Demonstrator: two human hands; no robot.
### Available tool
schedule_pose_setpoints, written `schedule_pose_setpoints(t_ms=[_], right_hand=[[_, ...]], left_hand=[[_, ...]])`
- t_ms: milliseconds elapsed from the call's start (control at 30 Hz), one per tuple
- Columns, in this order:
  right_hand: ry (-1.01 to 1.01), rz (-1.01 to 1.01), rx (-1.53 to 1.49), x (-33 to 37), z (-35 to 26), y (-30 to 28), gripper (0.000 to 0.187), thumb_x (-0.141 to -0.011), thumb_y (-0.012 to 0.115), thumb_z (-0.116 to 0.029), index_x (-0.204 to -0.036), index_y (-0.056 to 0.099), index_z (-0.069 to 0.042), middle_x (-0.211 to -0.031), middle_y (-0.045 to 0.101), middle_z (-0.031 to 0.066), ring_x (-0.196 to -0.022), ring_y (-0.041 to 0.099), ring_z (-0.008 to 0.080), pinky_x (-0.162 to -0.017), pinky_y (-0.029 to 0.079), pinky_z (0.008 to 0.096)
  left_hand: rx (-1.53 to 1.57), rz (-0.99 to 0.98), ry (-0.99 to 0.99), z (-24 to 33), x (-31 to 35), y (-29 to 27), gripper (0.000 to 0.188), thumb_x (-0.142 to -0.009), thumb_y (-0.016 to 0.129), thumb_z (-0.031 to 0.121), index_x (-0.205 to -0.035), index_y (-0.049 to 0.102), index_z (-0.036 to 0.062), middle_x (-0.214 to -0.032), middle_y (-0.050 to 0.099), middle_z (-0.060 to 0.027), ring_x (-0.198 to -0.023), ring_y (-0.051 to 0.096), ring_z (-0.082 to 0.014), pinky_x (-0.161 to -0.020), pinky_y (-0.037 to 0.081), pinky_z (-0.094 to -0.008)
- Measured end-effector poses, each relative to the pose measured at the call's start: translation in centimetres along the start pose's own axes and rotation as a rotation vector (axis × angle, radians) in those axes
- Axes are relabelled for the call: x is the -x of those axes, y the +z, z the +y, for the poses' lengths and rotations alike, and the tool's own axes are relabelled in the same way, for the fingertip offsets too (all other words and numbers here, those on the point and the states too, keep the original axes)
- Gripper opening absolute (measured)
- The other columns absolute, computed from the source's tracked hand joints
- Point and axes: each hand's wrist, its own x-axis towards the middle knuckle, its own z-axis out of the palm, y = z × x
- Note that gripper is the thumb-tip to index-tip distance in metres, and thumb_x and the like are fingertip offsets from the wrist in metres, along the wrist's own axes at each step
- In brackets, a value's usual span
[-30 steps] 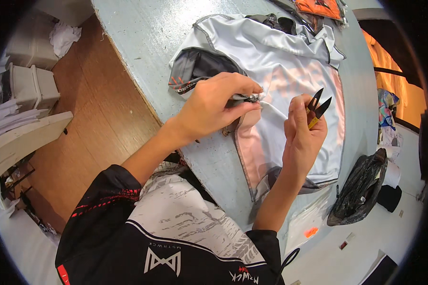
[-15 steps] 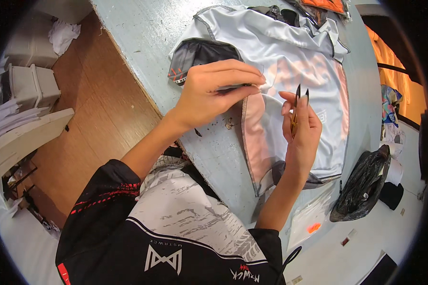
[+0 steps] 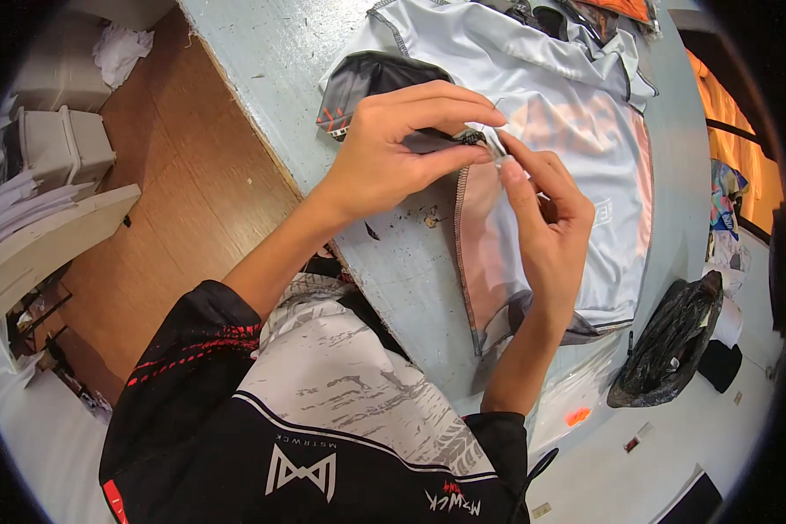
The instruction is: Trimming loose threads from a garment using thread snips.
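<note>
A slick, pale garment (image 3: 585,162) with peach panels (image 3: 485,236) and ridged dark seams (image 3: 460,244) lies rumpled across the scuffed, painted table (image 3: 393,279) before me; the left hand (image 3: 380,148) pinches its bunched dark edge (image 3: 472,137), the right hand (image 3: 561,249) curls close by; what it grips, I cannot tell

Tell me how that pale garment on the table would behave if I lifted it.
The pale garment would probably flop and drape, since it lies in loose folds. It is likely light for its size, as the cloth looks thin. It may slip a little, given its smooth, slightly shiny surface.
</note>
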Motion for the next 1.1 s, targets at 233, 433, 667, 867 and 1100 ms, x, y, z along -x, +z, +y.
schedule_pose_setpoints(t_ms=[233,433,667,867,1100], right_hand=[[-0.026,-0.020,0.010,-0.3,-0.7,0.0,0.020,-0.088,0.068,-0.006,-0.107,0.071,0.000,-0.078,0.057,-0.0007,-0.065,0.042,0.0023,-0.056,0.030,0.0187],[-0.050,-0.006,0.033,-0.3,-0.7,-0.1,0.018,-0.086,0.069,-0.005,-0.103,0.072,-0.001,-0.076,0.058,-0.0001,-0.064,0.043,0.0026,-0.055,0.031,0.0186],[-0.086,-0.023,0.081,0.4,0.0,-1.9,0.022,-0.089,0.066,-0.003,-0.109,0.071,-0.001,-0.082,0.055,-0.0030,-0.067,0.041,0.0009,-0.055,0.025,0.0165],[-0.074,-0.040,0.030,1.7,0.4,-2.3,0.021,-0.087,0.065,-0.002,-0.108,0.071,0.000,-0.083,0.056,-0.0011,-0.071,0.044,0.0041,-0.058,0.029,0.0168],[-0.074,0.098,-0.133,3.6,3.3,-2.5,0.019,-0.085,0.063,-0.007,-0.102,0.062,0.000,-0.072,0.042,-0.0060,-0.058,0.031,0.0009,-0.050,0.022,0.0175]], left_hand=[[-0.026,-0.027,0.047,0.0,0.1,-0.2,0.033,-0.074,0.075,-0.004,-0.106,0.070,0.0026,-0.108,0.068,-0.0101,-0.094,0.065,-0.0169,-0.080,0.054,-0.0273],[-0.029,-0.042,0.050,0.1,0.1,-0.2,0.033,-0.074,0.074,-0.004,-0.106,0.070,0.0021,-0.108,0.068,-0.0101,-0.093,0.066,-0.0171,-0.080,0.054,-0.0275],[-0.030,-0.010,0.008,0.1,0.3,-0.2,0.031,-0.075,0.075,-0.003,-0.106,0.070,0.0018,-0.108,0.068,-0.0105,-0.094,0.066,-0.0176,-0.081,0.054,-0.0277],[-0.040,-0.008,0.027,0.3,0.1,-0.2,0.031,-0.075,0.075,-0.002,-0.105,0.070,0.0016,-0.108,0.068,-0.0110,-0.096,0.065,-0.0176,-0.081,0.054,-0.0270],[-0.443,-0.033,0.235,1.7,1.4,-2.5,0.023,-0.072,0.079,0.008,-0.094,0.073,0.0105,-0.098,0.072,-0.0016,-0.098,0.063,-0.0241,-0.098,0.041,-0.0394]])
